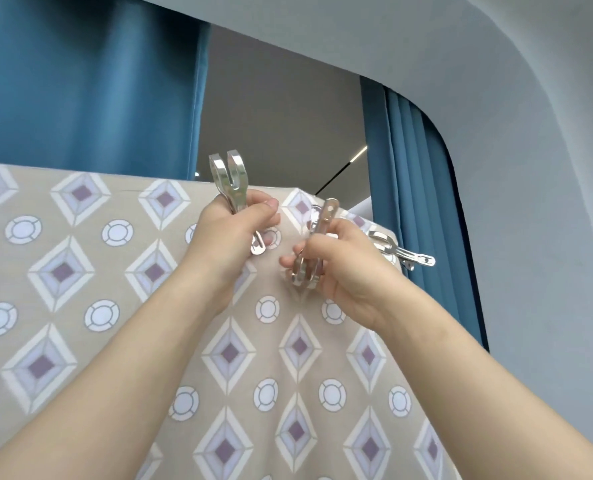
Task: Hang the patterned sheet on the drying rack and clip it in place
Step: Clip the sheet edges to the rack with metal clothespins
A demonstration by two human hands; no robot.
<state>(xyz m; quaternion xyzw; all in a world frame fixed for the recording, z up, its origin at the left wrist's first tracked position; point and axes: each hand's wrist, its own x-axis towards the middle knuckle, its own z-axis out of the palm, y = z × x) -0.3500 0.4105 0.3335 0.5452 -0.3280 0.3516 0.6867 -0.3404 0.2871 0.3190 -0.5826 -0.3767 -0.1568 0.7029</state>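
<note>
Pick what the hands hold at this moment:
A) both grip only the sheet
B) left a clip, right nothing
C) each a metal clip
C: the left hand grips a metal clip, prongs up, and the right hand grips a second clip, both in front of the patterned sheet.

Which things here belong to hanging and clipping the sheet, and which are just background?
For the job: patterned sheet; left hand gripping an upturned clip; right hand gripping a second clip; fitted clip at the sheet's right edge.
Background: blue curtains; grey wall.
</note>
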